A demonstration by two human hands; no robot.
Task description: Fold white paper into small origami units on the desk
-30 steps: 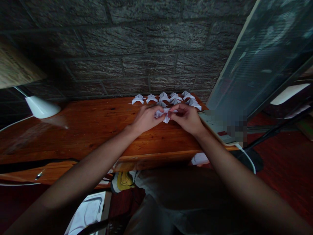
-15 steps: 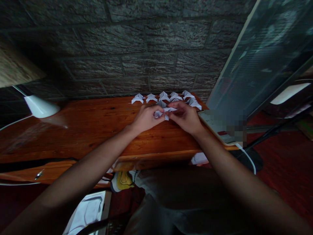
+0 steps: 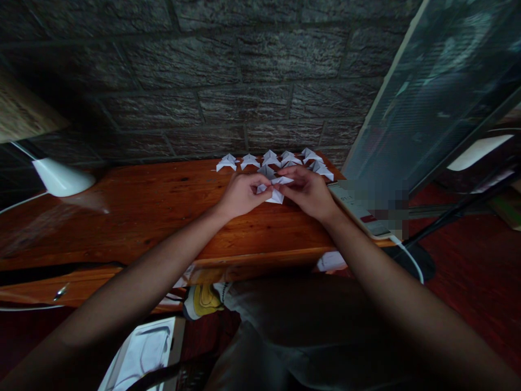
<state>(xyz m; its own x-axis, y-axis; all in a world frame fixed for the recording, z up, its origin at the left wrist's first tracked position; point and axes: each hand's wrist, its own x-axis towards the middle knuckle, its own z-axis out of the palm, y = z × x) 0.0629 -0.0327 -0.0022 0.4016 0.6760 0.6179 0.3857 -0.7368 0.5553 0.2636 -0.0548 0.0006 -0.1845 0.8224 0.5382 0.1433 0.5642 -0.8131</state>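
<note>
Between my two hands is a folded piece of white paper, held just above the wooden table. My left hand pinches its left side between thumb and fingers. On the right side, my right hand grips it the same way, with the thumb near the middle. Fingers cover part of the folds. Just behind the hands, several folded white paper shapes with pointed tops stand in rows along the back of the table. One more folded paper shape shows right behind my fingertips.
A lamp with a white base stands at the left. At the right end lies a flat device with a white cable. A stone-block wall rises behind the table. An open white box is below, left of my legs.
The paper in my hands now shows a wider flap hanging below my thumbs. Both hands stay in nearly the same place, and the view has shifted slightly.
</note>
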